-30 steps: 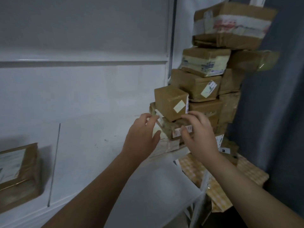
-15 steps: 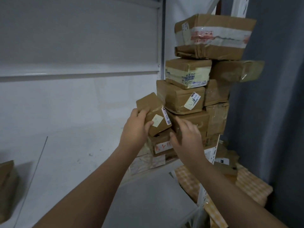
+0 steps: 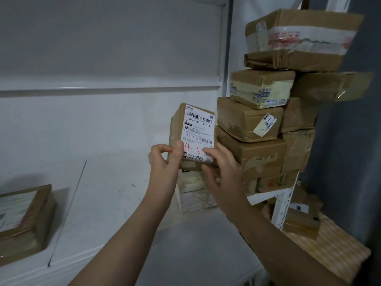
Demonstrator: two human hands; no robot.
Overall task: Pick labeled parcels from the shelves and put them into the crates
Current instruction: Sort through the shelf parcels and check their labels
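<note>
Pick step: left hand [image 3: 165,162] & right hand [image 3: 224,178] both pinched the labeled parcel [image 3: 177,129] marked 4-3, thumbs on its front, beside the box stack [image 3: 247,120]; next prob. needs finding a crate, none in sight.

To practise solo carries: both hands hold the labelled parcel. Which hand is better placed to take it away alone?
Probably the left hand: its grip wraps a lower corner of the labelled parcel, thumb in front, clear of the stack; the right hand sits beside it.

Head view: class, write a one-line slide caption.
Left hand and right hand hold a labeled parcel marked 4-3 beside stacked boxes.
</note>
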